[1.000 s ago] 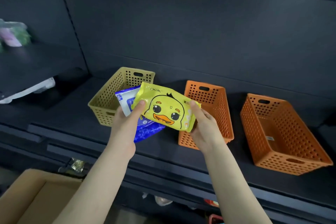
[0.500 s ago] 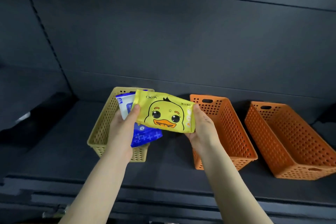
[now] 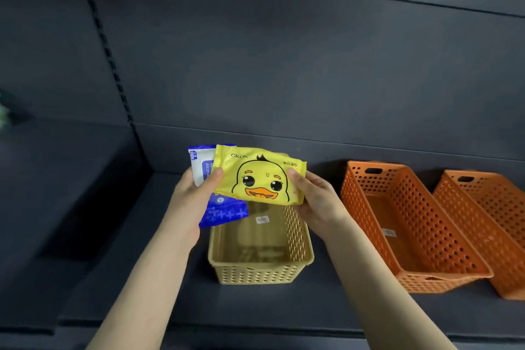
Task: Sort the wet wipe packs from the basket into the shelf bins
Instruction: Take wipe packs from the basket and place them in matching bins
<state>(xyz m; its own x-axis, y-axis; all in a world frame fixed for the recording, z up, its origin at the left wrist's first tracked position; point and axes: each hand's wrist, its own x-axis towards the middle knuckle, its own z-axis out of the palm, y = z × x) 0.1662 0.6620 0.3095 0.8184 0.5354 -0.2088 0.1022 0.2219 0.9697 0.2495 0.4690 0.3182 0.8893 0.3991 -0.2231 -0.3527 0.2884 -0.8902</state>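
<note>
A yellow wipe pack with a duck face is held level between both hands above the tan bin on the dark shelf. My left hand pinches its left end with the thumb on top, and the same hand also holds a blue and white wipe pack underneath. My right hand grips the yellow pack's right end. The tan bin holds no packs that I can see; only a small label shows on its floor.
Two orange perforated bins, one nearer and one at the right edge, stand to the right of the tan bin. The shelf's dark back panel rises behind. The shelf front edge runs below my forearms.
The view has shifted left and closer, so the tan bin now lies directly under the packs. Both hands keep the same hold on the two packs.
</note>
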